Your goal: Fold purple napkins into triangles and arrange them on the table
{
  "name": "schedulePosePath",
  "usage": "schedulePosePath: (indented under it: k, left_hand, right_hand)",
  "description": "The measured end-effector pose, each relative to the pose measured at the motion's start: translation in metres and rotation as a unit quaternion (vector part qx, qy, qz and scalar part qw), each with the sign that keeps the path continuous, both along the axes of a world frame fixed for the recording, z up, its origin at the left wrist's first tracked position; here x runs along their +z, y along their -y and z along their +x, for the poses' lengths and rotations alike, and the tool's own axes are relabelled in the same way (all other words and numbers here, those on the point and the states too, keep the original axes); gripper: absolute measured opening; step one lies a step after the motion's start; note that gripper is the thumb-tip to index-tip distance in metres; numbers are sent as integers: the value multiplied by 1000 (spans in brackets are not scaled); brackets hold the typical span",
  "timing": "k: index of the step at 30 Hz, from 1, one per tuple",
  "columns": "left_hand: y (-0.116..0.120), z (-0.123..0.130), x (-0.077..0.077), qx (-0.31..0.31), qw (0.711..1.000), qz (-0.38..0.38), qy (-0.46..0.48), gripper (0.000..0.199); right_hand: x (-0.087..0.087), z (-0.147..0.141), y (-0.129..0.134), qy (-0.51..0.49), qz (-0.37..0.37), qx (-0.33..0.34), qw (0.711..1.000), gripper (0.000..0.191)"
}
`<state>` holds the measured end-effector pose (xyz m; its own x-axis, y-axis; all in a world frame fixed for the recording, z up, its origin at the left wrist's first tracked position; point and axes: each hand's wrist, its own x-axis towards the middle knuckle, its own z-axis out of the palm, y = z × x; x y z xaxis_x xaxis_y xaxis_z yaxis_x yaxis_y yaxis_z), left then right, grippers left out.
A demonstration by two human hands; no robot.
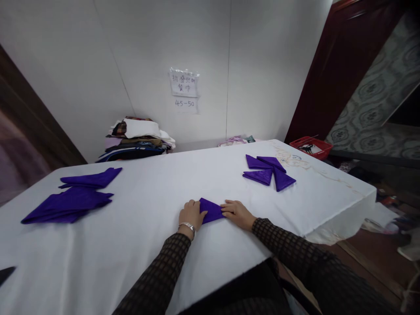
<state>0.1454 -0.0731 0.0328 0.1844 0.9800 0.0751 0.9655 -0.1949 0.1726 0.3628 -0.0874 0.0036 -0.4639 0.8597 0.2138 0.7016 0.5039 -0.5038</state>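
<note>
Purple napkin point(211, 211) lies flat between two hands

With the napkin as the centre of the dial, the left hand point(191, 215) sits at 9 o'clock and the right hand point(239, 213) at 3. The folded piece is broad beside the left hand and narrows toward the right. The left fingers curl at its wide edge, the thumb apart from them and lying on the fabric; whether they pinch it or merely press, I cannot tell. The right fingers lie close together over the narrow tip, and their undersides are hidden, so a pinch cannot be told from a press there either. A silver bracelet point(188, 226) rings the left wrist.

White tablecloth point(147, 205) spreads under everything. At 2 o'clock, well apart from both hands, four folded purple triangles point(262, 176) form a pinwheel, with a red basket point(328, 151) farther out that way. Loose purple cloths point(68, 204) lie from 9 toward 10, also far from the grip. A pile of clothes point(141, 129) stands between 10 and 11, and a paper sign point(184, 89) hangs on the wall point(262, 65) just short of 12.
</note>
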Motion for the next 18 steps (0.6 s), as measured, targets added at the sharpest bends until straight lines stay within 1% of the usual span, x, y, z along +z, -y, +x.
schedulePosePath:
  k: [2,4,6,8,10,13,14,15,17,18]
  left_hand:
    - [-5,-6,-6,34,999,-9,32,47]
    - [-10,-12,-8,67,994,-52,74,55]
    - [-14,-15,-7,80,983,-111,122,49]
    - [-15,-16,-4,71,973,-151,159,34]
    - [-13,-16,0,51,968,-152,191,21]
    - [-5,-16,4,16,951,-131,279,18]
    - [-2,-16,6,3,941,-128,314,19]
    - [1,-16,9,-10,931,-126,341,20]
    - [5,-17,19,-32,924,-121,361,20]
    - [7,-18,26,-40,928,-110,353,20]
  right_hand:
    - [-1,-3,-4,-26,16,-8,999,21]
    - [0,-6,-7,-39,15,-19,999,19]
    - [4,-8,-10,-37,-4,-37,999,27]
    - [8,-8,-13,-30,-32,-48,998,43]
    - [13,-9,-19,-20,-64,-46,997,56]
    - [18,-10,-27,-10,-123,-29,992,64]
    - [20,-10,-30,-12,-143,-20,989,63]
    - [23,-11,-32,-15,-161,-9,987,58]
    - [28,-13,-36,-20,-179,14,983,36]
    - [31,-14,-38,-22,-179,22,983,24]
